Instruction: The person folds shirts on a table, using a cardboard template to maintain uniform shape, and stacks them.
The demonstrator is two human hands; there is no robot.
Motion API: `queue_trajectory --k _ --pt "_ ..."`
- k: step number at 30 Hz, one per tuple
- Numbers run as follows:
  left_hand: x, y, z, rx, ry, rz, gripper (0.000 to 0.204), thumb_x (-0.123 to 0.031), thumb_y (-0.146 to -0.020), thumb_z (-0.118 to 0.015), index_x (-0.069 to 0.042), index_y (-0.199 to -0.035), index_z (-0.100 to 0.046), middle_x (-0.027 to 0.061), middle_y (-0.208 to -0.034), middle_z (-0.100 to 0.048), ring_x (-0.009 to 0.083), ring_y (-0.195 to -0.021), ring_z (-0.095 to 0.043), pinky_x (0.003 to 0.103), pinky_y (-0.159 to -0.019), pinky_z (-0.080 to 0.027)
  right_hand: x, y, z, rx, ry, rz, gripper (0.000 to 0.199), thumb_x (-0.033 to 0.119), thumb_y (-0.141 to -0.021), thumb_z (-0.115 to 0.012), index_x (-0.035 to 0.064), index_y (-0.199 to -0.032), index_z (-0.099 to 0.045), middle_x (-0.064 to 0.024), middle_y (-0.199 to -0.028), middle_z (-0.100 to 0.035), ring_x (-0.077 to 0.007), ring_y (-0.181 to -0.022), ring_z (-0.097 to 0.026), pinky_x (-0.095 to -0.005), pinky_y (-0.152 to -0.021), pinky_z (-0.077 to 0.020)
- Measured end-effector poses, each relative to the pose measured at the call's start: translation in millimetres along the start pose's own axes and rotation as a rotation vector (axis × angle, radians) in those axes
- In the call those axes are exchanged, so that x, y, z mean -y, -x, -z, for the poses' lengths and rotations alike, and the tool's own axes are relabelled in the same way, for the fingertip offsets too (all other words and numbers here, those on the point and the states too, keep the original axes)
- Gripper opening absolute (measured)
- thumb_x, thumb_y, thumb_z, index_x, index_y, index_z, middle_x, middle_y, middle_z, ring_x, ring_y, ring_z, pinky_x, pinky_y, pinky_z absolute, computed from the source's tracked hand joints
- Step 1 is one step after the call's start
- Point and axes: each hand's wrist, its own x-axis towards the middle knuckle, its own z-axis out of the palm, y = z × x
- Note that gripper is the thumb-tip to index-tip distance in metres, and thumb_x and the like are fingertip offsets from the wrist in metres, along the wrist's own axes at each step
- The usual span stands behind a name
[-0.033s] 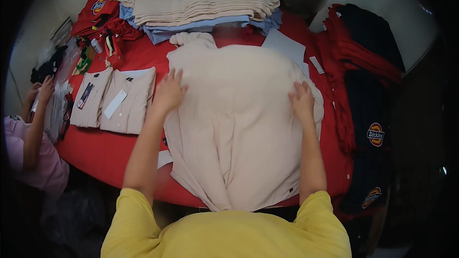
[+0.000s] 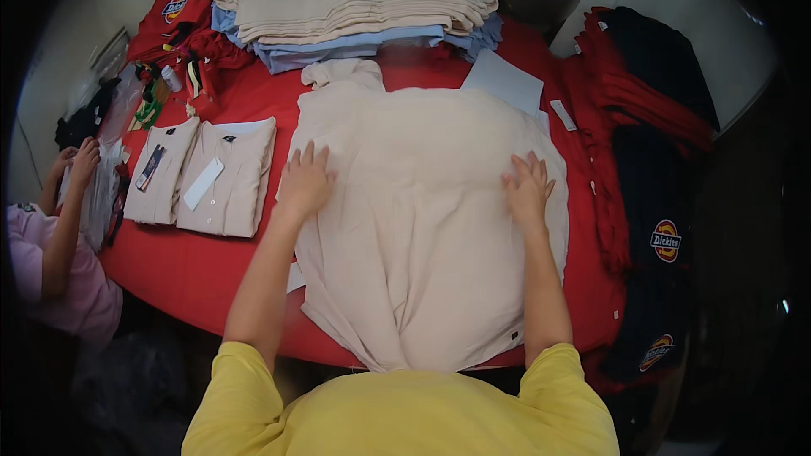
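Observation:
A beige shirt (image 2: 422,194) lies spread face down on the red-covered table in front of me, with a sleeve bunched at its far left. My left hand (image 2: 307,184) rests on its left part, fingers spread. Across from it, my right hand (image 2: 528,190) lies on the right part with its fingers apart. Neither hand grips the cloth. Soft creases run down the middle toward my body. A small dark tag (image 2: 514,335) shows near the lower right edge.
Two folded beige shirts (image 2: 221,190) with tags lie at left. Behind is a stack of beige garments (image 2: 346,0) over light blue ones. A grey-white card (image 2: 504,82) lies at back right. Red and navy garments (image 2: 650,194) hang along the right. A co-worker's hands (image 2: 80,160) handle clear bags.
Both my hands have slid slightly toward me, the right also a little inward. The shirt's far edge has come a little nearer, and its left side covers more of a white card.

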Motion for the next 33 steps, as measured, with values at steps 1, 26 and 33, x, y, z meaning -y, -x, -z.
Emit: queue_trajectory --k 1,26,33 --pt "-6 23 -23 0.021 -0.073 0.074 0.064 -0.040 -0.093 -0.053 -0.012 -0.147 -0.033 0.0193 -0.152 -0.029 0.0351 -0.138 -0.032 0.049 -0.113 -0.025 6 18 -19 0.007 0.128 0.018 0.048 0.028 -0.092 -0.056 0.0178 -0.139 -0.048 -0.0136 -0.151 -0.032 -0.0352 -0.142 -0.023 -0.0648 -0.111 -0.0110" --pt "42 243 6 -0.127 1.500 0.250 0.038 -0.032 -0.099 -0.047 -0.002 -0.123 -0.049 0.0166 -0.121 -0.057 0.0311 -0.110 -0.058 0.042 -0.091 -0.049 -123 295 86 -0.132 -0.436 -0.615 0.026 0.024 -0.092 -0.062 -0.0007 -0.088 -0.054 -0.0127 -0.076 -0.061 -0.0215 -0.072 -0.058 -0.0344 -0.066 -0.0461" --pt "89 277 -41 0.615 1.751 0.363 0.059 -0.035 -0.097 -0.053 -0.004 -0.143 -0.034 0.0099 -0.146 -0.042 0.0257 -0.135 -0.039 0.047 -0.110 -0.034 -79 316 102 -0.048 -1.169 -0.681 0.037 -0.002 -0.089 -0.058 -0.0037 -0.124 -0.047 -0.0123 -0.104 -0.063 -0.0179 -0.089 -0.063 -0.0290 -0.081 -0.0514"
